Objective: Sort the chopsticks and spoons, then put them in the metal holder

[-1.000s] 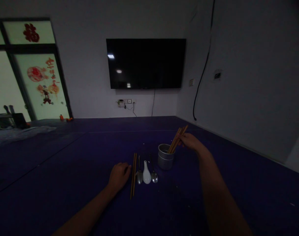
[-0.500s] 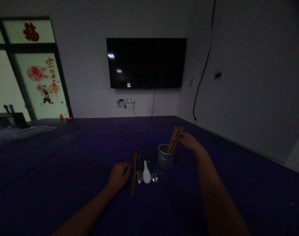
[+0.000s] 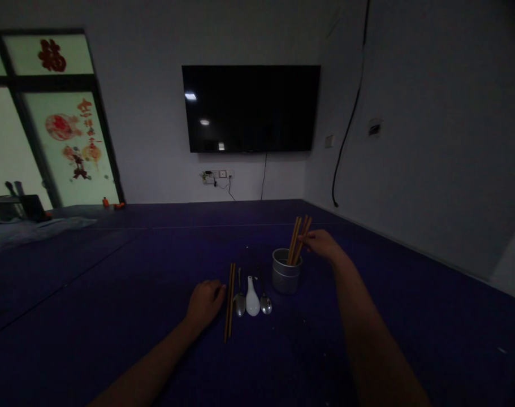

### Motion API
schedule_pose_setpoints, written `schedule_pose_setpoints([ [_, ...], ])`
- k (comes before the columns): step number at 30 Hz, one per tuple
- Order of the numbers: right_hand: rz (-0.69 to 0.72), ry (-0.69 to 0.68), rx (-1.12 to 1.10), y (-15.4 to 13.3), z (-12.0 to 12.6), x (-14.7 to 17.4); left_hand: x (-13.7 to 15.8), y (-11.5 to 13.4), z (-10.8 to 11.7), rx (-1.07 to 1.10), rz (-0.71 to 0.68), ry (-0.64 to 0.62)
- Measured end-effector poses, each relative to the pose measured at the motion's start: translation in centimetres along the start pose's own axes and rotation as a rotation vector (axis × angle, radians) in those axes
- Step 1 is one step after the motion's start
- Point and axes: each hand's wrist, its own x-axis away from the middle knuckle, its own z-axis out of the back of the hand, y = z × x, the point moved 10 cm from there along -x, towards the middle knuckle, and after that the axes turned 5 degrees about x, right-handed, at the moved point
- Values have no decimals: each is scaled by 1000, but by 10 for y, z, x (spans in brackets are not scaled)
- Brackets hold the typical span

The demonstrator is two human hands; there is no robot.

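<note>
Grasping chopsticks (image 3: 298, 252) in metal cup (image 3: 285, 280) with right hand (image 3: 320, 243).
Resting left hand (image 3: 205, 303) by chopstick pair (image 3: 232, 299); cannot tell if clenched.

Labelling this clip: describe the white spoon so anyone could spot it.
On the purple surface, find the grey cup by the right hand. Left of it and nearer the camera lies the white spoon. Silvery metal spoons flank it; it alone is white.
</note>
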Motion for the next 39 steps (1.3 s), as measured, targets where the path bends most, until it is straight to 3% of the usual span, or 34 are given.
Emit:
schedule_pose_setpoints([
  [23, -17, 40, -53, 10, -1, -8, 1, 2, -1, 3, 7, -9],
  [39, -95, -6, -207, 16, -17, -4, 2, -1, -4, 19, 26, -30],
])
